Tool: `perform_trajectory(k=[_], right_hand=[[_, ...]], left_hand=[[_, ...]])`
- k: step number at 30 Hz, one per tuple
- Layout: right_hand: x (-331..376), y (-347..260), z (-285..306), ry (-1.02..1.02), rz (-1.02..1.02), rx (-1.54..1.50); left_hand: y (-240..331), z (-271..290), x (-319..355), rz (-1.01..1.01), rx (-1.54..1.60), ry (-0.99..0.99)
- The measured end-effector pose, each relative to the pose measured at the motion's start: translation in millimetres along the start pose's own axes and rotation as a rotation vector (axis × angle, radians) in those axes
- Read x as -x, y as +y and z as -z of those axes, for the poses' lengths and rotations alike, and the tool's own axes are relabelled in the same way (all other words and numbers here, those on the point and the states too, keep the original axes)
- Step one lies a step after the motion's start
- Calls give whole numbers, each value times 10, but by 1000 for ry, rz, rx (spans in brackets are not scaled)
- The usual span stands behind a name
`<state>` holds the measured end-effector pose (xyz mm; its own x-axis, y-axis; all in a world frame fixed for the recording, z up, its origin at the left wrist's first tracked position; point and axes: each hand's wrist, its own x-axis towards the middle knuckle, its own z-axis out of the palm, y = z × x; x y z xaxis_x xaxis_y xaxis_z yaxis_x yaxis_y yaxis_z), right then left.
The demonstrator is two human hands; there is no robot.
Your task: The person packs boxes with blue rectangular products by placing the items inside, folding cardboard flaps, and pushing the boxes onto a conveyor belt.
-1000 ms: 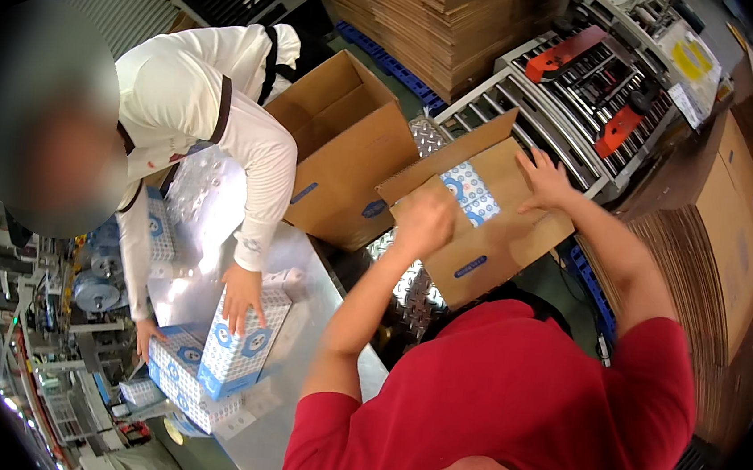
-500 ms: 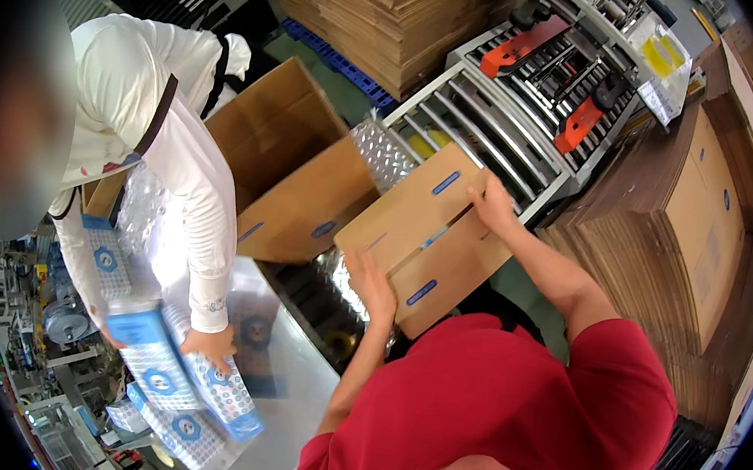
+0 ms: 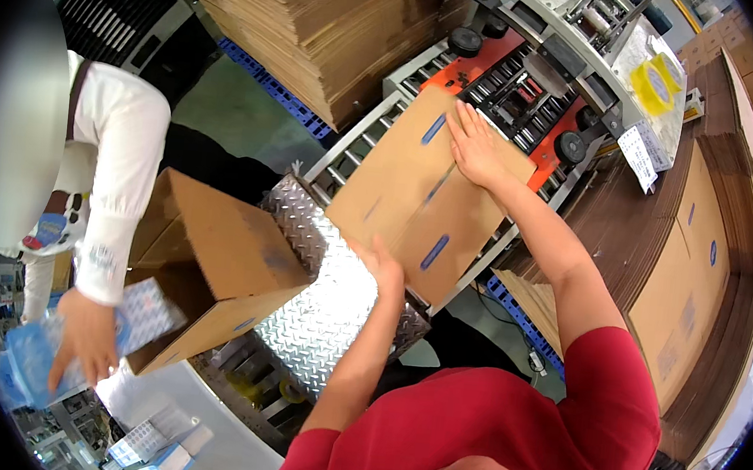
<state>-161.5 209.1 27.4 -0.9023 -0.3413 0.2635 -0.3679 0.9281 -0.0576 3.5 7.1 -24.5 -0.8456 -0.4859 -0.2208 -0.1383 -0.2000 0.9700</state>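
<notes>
A cardboard box (image 3: 398,188) with closed top flaps lies on the roller conveyor, its far end at the orange side guides of a machine (image 3: 518,95). My right hand (image 3: 478,150) rests flat on its top near that far end, fingers stretched out. Against the box's near left edge my left hand (image 3: 380,271) presses with its palm, fingers extended. To the left, another person's hand (image 3: 85,339) holds blue and white patterned packs (image 3: 150,309) at the mouth of an open cardboard box (image 3: 232,245); motion blurs the packs.
A shiny metal tread plate (image 3: 324,320) bridges the table (image 3: 232,451) and the rollers (image 3: 347,165). Flat cardboard stacks rise at the back (image 3: 322,33) and at the right (image 3: 658,287). A roll of yellow tape (image 3: 654,85) sits on the machine.
The closed box has moved onto the rollers, up to the machine's guides. My right hand has shifted from its edge to flat on top. The other person has brought packs to the open box.
</notes>
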Motion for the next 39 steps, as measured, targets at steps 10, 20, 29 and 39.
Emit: perform_trajectory(k=[10,20,29,39], right_hand=[[617,99,414,61,-154,-702],[3047,152,2594,21,-427,170],[3362,394,3322,-239,-311,408],[2965,-1820,3279,485,-54,319]], left_hand=[[30,-2165,-674,-292,-307,-38],[-1375,-178,-347,18,-844,-1085],[-1914,3424,1293,107,-1095,-783],[887,1950,1265,531,97,-1289]])
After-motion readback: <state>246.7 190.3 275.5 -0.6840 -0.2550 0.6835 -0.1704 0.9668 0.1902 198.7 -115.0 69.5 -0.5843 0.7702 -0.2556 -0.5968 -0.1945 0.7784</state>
